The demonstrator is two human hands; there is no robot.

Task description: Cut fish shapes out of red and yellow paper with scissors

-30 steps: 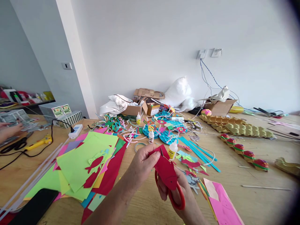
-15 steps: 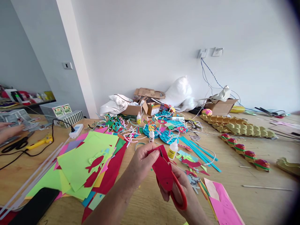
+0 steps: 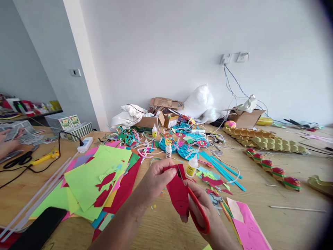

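Paper of deep red colour (image 3: 178, 194), a narrow piece with a small drawn dot (image 3: 181, 206) near its lower end, is held in the air above the pale brown wooden table (image 3: 156, 229), between the person's two hands. The left hand (image 3: 162, 175) pinches its upper left edge, with thumb on the near face. The right hand (image 3: 199, 199) is closed around the scissors with red, rounded handles (image 3: 204, 220), and one dark blade shows across the upper part of the paper. I cannot tell how wide the blades stand, nor which fingers pass through the loops.

I judge this paper as very light, and rather stiff for its thinness (it looks quite flat in the hand, and does not droop much). It should not be slippery against dry skin, but it may crease or tear if it is pulled against the blade. The good place for holding is a margin near the cut, where the left thumb presses now; the lower end has no visible grip from the left hand and may swing. Just beyond stands the white plastic bottle with yellow label (image 3: 191, 170), apart from the paper.
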